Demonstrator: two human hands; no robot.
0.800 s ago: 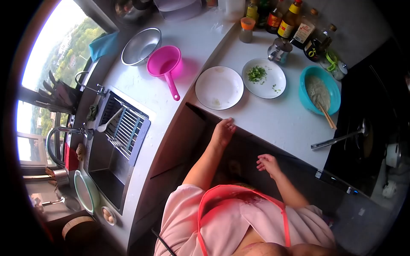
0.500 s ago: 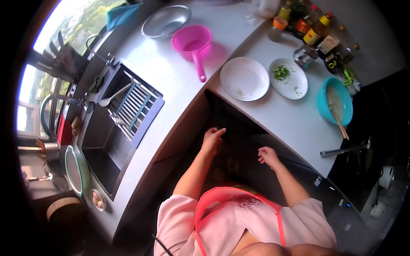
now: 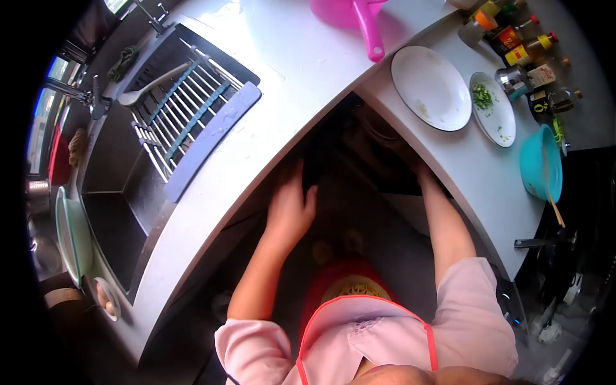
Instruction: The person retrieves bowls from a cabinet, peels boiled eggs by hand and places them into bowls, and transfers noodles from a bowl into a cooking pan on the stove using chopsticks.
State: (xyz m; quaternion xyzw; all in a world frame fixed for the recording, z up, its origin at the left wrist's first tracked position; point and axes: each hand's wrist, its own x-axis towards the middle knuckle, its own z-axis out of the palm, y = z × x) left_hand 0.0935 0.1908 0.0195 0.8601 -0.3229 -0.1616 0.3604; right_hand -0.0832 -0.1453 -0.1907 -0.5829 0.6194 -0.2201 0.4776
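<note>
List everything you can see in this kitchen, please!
Counter: one, white, around corner
Dipper: one, pink, top edge
Plates: two, white, right counter
Chopped greens: heap, green, farther plate
Basin: one, turquoise, beyond plates
Chopsticks: pair, tan, in basin
Bottles: several, mixed colours, behind plates
Jar: one, orange-topped, beside bottles
Sink: one, grey, left
Rack: one, silver-blue, over sink
Spoon: one, pale, on rack
Tub: one, pale green, left of sink
Eggs: count unclear, tan, lower left
Opening: one, dark, under counter
Apron: one, coral-edged, bottom
Left hand: one, bare, below left counter
Right hand: one, shadowed, at opening
</note>
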